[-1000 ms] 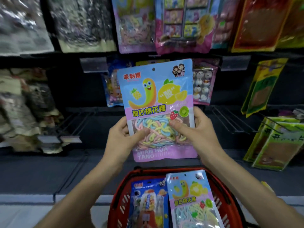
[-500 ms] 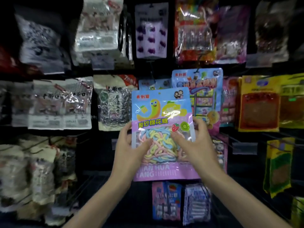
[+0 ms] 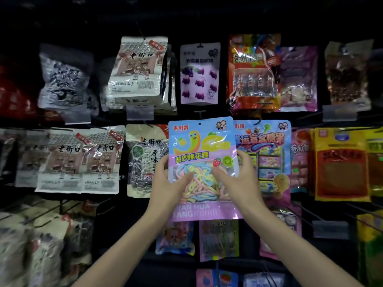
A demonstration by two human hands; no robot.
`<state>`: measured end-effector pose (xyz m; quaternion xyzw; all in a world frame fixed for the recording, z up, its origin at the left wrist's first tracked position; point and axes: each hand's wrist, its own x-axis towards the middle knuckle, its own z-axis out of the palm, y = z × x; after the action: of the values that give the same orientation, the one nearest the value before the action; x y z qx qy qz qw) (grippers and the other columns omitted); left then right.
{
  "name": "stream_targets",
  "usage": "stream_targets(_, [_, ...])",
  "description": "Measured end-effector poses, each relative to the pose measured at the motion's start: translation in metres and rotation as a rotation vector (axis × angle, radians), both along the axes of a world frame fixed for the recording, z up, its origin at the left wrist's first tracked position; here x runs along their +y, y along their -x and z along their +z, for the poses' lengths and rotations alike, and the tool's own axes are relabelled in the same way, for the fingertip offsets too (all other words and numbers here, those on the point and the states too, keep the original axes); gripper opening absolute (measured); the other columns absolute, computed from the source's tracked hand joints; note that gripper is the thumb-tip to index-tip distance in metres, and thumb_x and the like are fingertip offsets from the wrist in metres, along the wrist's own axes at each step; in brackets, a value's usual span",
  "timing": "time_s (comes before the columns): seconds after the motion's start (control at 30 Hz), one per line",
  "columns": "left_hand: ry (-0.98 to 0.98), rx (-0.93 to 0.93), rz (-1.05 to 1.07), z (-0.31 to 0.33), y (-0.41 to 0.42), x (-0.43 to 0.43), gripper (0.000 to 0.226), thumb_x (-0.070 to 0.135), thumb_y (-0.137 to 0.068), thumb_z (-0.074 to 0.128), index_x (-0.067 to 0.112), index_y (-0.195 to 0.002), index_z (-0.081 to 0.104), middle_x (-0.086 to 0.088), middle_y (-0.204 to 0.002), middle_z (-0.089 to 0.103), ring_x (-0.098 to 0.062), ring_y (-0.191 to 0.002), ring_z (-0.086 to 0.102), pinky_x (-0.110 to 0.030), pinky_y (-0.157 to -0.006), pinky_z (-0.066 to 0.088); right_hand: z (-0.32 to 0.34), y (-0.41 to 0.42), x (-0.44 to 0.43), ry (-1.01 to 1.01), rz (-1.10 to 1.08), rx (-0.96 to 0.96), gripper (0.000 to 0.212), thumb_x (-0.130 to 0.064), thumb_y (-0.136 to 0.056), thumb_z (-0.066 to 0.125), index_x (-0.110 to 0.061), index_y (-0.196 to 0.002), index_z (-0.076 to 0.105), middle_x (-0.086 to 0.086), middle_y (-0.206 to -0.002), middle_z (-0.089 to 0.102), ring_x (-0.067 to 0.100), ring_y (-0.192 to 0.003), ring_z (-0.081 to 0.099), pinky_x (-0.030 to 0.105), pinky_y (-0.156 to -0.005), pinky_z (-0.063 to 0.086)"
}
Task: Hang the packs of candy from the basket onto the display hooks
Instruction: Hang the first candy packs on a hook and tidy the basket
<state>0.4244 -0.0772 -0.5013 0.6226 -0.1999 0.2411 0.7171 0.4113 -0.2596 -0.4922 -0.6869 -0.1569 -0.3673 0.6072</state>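
I hold a blue and pink candy pack with a yellow worm picture and pastel candy strings upright in front of the display wall. My left hand grips its left edge, thumb on the clear window. My right hand grips its right edge the same way. The pack's small hang hole sits near its top, just below a black display hook that sticks out from the rail. The basket is out of view.
Hanging packs fill the wall: a blue candy pack right behind my right hand, a sunflower seed bag to the left, a purple grape candy pack above, and orange snack packs to the right. More small packs hang below.
My view has tilted up from the red basket to the upper rows of hooks. Both hands have lifted the candy pack higher, up to the middle row.
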Motion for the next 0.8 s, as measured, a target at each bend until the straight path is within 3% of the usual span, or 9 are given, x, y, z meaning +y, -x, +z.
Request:
stream_targets(0.13, [0.019, -0.004, -0.010, 0.007, -0.012, 0.001, 0.062, 0.013, -0.089, 0.081, 0.030, -0.137, 0.045, -0.004, -0.114, 0.076, -0.022, -0.086, 0.080, -0.035, -0.064, 0.064, 0.007, -0.009, 0.004, 0.015, -0.046, 0.001, 0.081, -0.040, -0.088, 0.081, -0.036, -0.154, 0.035, -0.012, -0.154, 0.044, 0.018, -0.127, 0.056, 0.047, -0.096, 0.055])
stream_targets(0.2, [0.006, -0.011, -0.004, 0.008, -0.016, 0.001, 0.062, 0.013, -0.090, 0.081, 0.029, -0.138, 0.046, -0.004, -0.114, 0.075, -0.020, -0.085, 0.079, -0.031, -0.062, 0.063, 0.008, -0.013, 0.003, 0.030, -0.056, 0.006, 0.082, -0.038, -0.089, 0.080, -0.033, -0.156, 0.033, -0.011, -0.155, 0.043, 0.013, -0.126, 0.052, 0.041, -0.092, 0.050])
stream_targets(0.37, [0.001, -0.028, -0.008, 0.007, -0.021, -0.002, 0.059, 0.011, -0.089, 0.081, 0.028, -0.135, 0.048, -0.003, -0.116, 0.075, -0.018, -0.087, 0.079, -0.030, -0.063, 0.063, 0.007, -0.016, 0.003, 0.005, -0.077, 0.049, 0.085, -0.039, -0.086, 0.083, -0.036, -0.156, 0.034, -0.011, -0.159, 0.041, 0.020, -0.139, 0.048, 0.052, -0.103, 0.053])
stream_targets(0.5, [0.030, -0.014, -0.046, 0.005, -0.021, -0.002, 0.060, 0.011, -0.089, 0.081, 0.029, -0.136, 0.048, -0.004, -0.113, 0.076, -0.022, -0.085, 0.079, -0.033, -0.063, 0.063, 0.007, -0.019, -0.001, 0.010, -0.065, 0.042, 0.086, -0.037, -0.088, 0.082, -0.034, -0.158, 0.033, -0.011, -0.161, 0.038, 0.019, -0.144, 0.042, 0.041, -0.104, 0.047])
stream_targets(0.67, [0.013, -0.005, -0.033, 0.005, -0.021, 0.000, 0.063, 0.014, -0.088, 0.083, 0.030, -0.137, 0.048, -0.004, -0.114, 0.076, -0.022, -0.084, 0.080, -0.032, -0.061, 0.063, 0.005, -0.019, 0.000, -0.039, -0.038, 0.072, 0.086, -0.042, -0.084, 0.085, -0.042, -0.154, 0.034, -0.017, -0.153, 0.042, 0.021, -0.139, 0.048, 0.057, -0.102, 0.053])
stream_targets(0.8, [0.007, 0.006, -0.026, 0.002, -0.022, 0.002, 0.062, 0.018, -0.088, 0.083, 0.034, -0.137, 0.048, -0.002, -0.112, 0.077, -0.023, -0.084, 0.080, -0.037, -0.064, 0.064, 0.002, -0.022, 0.000, -0.012, -0.041, 0.069, 0.085, -0.048, -0.082, 0.084, -0.041, -0.153, 0.036, -0.016, -0.152, 0.047, 0.017, -0.132, 0.053, 0.053, -0.102, 0.054])
